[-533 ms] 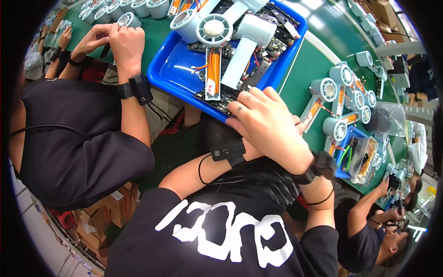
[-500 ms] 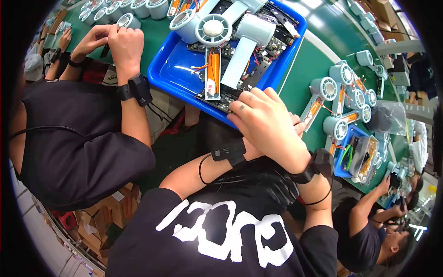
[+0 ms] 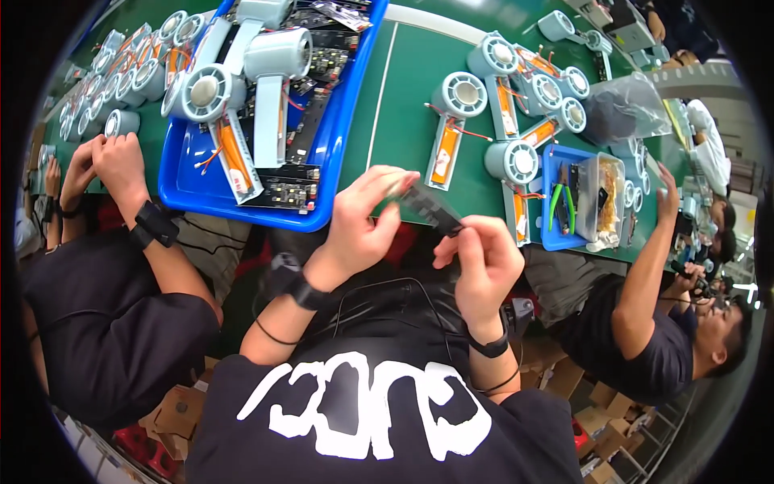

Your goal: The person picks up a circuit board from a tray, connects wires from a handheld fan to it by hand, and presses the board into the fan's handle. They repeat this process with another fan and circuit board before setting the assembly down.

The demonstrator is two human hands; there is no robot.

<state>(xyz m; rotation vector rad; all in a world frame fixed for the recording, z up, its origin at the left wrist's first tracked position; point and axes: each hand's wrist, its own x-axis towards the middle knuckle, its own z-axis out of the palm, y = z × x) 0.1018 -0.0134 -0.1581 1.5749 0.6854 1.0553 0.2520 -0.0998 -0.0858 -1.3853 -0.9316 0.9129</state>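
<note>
Above the table's near edge, a black circuit board [image 3: 433, 209] is stretched between my two hands, slightly blurred. My left hand [image 3: 360, 224] pinches its left end, and my right hand [image 3: 487, 262] grips the lower right end between thumb and fingers. Left of my hands, a blue tray [image 3: 184, 202] holds several more black circuit boards [image 3: 282, 192]. Pale blue handheld fan bodies lie on top of them; one fan [image 3: 211, 95] has an open handle showing an orange battery [image 3: 235, 156] and loose wires.
On the green table [image 3: 395, 105], more fans [image 3: 463, 95] with exposed batteries lie to the right. A small blue bin [image 3: 556, 239] there holds green-handled pliers [image 3: 561, 208] and a clear box. Co-workers sit at left and right; the left one's hand [image 3: 121, 164] is near more fans.
My hands have come apart from their crossed position by the tray and now hold a circuit board between them. The view has swung right, so the tray appears farther left.
</note>
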